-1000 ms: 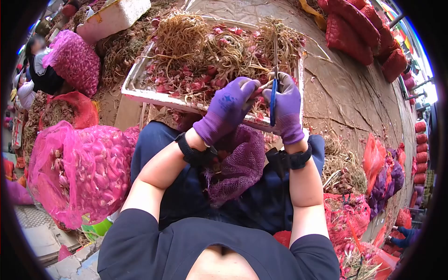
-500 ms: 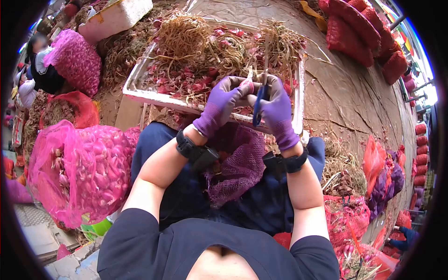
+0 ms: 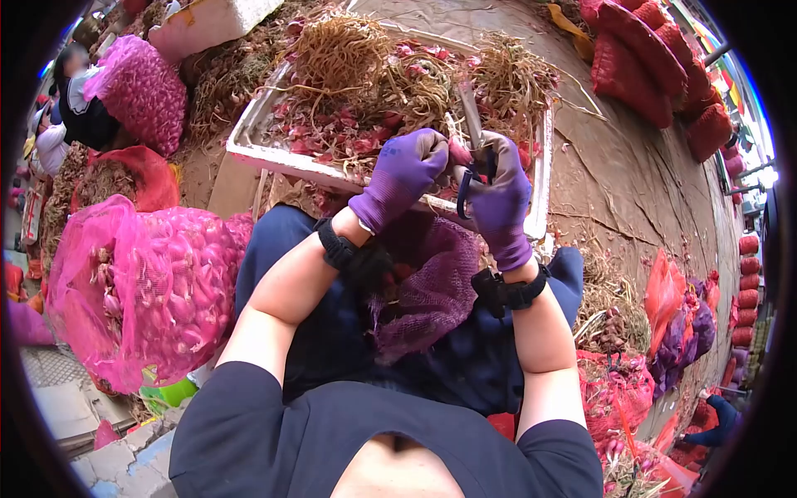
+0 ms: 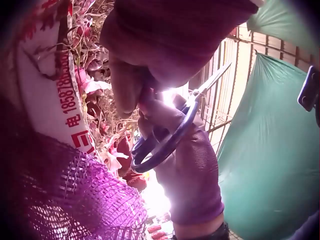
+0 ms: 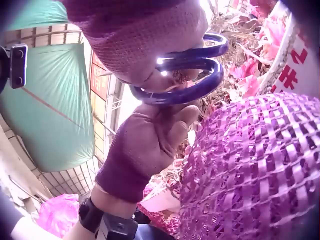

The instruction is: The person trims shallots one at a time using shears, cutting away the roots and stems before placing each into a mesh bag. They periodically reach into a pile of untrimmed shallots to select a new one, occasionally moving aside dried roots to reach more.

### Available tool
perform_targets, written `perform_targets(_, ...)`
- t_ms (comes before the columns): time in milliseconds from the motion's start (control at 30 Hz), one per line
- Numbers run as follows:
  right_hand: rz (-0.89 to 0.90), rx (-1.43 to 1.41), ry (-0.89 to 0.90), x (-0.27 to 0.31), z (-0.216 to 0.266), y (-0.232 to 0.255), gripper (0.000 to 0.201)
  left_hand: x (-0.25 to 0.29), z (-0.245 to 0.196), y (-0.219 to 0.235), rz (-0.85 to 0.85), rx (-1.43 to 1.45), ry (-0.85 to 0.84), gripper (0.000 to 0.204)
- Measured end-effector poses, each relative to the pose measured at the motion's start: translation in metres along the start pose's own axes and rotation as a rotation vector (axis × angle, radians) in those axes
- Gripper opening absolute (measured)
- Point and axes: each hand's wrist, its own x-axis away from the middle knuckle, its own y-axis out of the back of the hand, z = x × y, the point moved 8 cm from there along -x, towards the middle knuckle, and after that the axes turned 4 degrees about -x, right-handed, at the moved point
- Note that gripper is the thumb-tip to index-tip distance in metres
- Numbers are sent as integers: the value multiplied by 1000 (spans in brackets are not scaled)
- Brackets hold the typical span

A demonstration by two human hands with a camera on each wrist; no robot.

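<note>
Both hands wear purple gloves and meet over the near edge of a white foam tray [image 3: 286, 164]. My left hand [image 3: 403, 178], fingers curled, pinches a small pinkish shallot [image 3: 459, 152] whose pale dry stem points up. Close on the other side, my right hand [image 3: 501, 195] grips a pair of scissors [image 4: 172, 142] by the blue handle loops. In the head view their blades point away, just right of the shallot's stem. In the left wrist view the fingers mostly hide the shallot. A purple mesh bag [image 3: 427, 290] lies in the lap below.
Dried roots and stems [image 3: 340, 54] and red skins [image 3: 344, 137] fill the tray. A pink net sack of shallots [image 3: 178, 274] stands at left. Red net bags [image 3: 614, 386] lie at right, with red sacks [image 3: 643, 62] behind. A person [image 3: 79, 104] is at far left.
The scissors, first held upright near the stem, dropped toward the left and now have their blades raised beside it again. The shallot has turned stem-up between the hands.
</note>
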Motion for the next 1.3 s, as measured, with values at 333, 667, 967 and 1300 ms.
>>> perform_targets(333,-3,-17,190,-1,13,5,45,-5,8,0,151,279,114,24)
perform_targets(667,31,-64,126,4,3,0,45,-6,15,5,111,268,91,26)
perform_targets(967,30,53,193,4,16,-1,43,-7,11,5,216,369,110,23)
perform_targets(1300,79,128,313,10,23,-10,47,-8,7,24,-126,-208,-213,19)
